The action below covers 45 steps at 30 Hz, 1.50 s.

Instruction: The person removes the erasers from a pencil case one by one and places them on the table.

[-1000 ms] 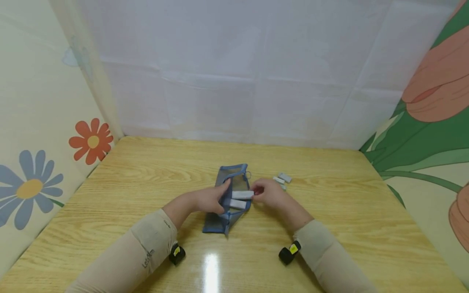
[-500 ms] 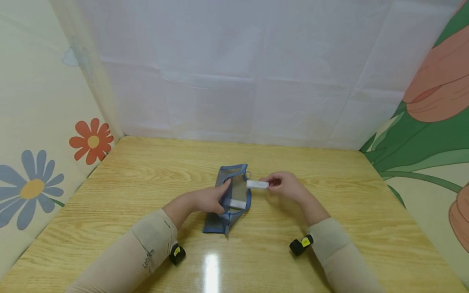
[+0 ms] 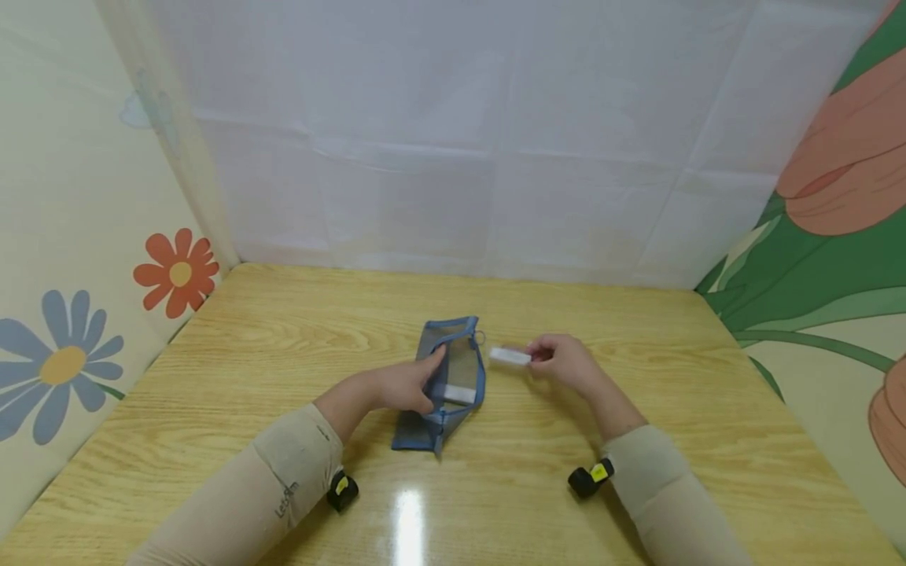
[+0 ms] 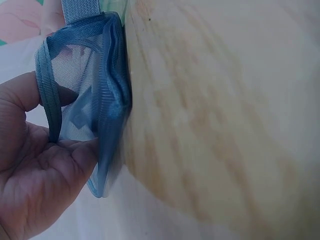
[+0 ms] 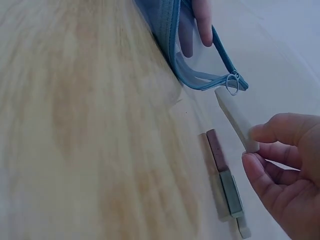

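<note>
A blue mesh zipper pouch lies in the middle of the table with its mouth spread to the right. My left hand grips the pouch at its opening, thumb and fingers apart around the rim; the left wrist view shows the edge strap between them. Inside the pouch is a white bar. To the right of the mouth, my right hand pinches another small white bar by one end. In the right wrist view, that bar's far end points toward the zipper's ring pull.
Below the right hand, the right wrist view shows a reddish-brown bar, a green bar and a pale piece in a row on the wooden table. A white sheet hangs along the back edge.
My right hand has drawn one white bar out of the pouch and moved right with it. That hand now covers the small bars behind it in the head view. The left hand stays put.
</note>
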Tool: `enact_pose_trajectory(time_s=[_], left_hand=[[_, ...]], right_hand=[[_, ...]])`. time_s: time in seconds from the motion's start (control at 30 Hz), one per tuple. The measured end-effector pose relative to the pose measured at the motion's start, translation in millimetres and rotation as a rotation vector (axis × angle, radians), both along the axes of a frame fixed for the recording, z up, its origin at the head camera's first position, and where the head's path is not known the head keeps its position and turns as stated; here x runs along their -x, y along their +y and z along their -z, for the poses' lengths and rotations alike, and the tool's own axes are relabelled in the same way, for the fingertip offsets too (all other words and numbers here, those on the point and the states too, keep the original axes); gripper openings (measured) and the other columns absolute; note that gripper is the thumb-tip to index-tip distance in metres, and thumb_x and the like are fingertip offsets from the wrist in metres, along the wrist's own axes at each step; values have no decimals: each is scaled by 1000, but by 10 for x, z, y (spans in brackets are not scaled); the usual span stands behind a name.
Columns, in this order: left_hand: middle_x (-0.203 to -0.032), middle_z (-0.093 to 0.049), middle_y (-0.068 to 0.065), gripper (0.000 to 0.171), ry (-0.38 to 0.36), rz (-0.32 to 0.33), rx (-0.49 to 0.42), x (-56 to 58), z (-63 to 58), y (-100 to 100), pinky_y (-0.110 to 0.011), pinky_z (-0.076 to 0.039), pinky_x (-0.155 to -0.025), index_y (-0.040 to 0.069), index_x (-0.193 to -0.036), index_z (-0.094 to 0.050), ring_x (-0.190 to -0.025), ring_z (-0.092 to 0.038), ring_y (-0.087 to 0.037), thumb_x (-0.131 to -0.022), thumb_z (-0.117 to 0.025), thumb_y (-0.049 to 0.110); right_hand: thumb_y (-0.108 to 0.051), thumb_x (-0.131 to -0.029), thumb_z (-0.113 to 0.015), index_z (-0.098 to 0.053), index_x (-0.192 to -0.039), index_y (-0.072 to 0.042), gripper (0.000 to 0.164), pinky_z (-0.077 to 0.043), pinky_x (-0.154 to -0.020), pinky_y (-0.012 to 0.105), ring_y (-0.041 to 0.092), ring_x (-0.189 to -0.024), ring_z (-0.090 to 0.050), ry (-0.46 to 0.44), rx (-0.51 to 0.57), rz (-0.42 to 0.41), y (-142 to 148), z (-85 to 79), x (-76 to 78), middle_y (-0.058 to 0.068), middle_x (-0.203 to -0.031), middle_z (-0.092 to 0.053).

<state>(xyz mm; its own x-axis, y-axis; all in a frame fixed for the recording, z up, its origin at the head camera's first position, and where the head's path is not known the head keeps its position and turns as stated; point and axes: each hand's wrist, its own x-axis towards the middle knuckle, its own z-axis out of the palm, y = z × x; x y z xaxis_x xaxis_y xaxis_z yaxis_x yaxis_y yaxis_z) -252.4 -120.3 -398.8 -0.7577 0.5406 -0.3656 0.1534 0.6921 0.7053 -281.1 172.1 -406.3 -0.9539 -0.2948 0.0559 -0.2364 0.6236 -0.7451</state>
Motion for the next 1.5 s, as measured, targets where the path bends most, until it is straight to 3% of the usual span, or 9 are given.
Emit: enact_pose_trajectory(time_s=[0.13, 0.57, 0.83, 1.5], left_hand=[[-153, -5, -10, 103, 2, 0, 0, -2, 0, 1, -36, -30, -100, 17, -147, 10, -128, -27, -19, -76, -64, 6], [-152, -7, -12, 102, 13, 4, 1, -2, 3, 6, -34, -32, -95, 15, -147, 10, -121, -33, -20, -76, -63, 4], [-152, -8, -14, 103, 36, 11, 4, -3, 2, 9, -33, -34, -91, 14, -147, 9, -117, -36, -21, -75, -63, 3], [-152, -5, -13, 103, 17, 11, -4, -15, -7, 9, -32, -33, -93, 15, -146, 10, -121, -32, -19, -75, -62, 2]], right_hand=[[-4, -71, -71, -67, -90, 0, 19, -45, -68, 27, 14, -72, -54, 34, -2, 4, 1, 40, -7, 6, -79, -63], [-8, -73, -71, -68, -86, -3, 14, -43, -68, 28, 17, -75, -53, 5, -99, 77, -43, 125, -39, 4, -78, -61], [-13, -74, -74, -69, -86, -6, 15, -43, -66, 27, 15, -74, -54, -59, -134, 96, -74, 162, -42, 1, -78, -63], [-13, -73, -74, -69, -86, -7, 15, -44, -66, 28, 15, -73, -54, -41, -179, 101, -98, 116, -80, 1, -78, -63]])
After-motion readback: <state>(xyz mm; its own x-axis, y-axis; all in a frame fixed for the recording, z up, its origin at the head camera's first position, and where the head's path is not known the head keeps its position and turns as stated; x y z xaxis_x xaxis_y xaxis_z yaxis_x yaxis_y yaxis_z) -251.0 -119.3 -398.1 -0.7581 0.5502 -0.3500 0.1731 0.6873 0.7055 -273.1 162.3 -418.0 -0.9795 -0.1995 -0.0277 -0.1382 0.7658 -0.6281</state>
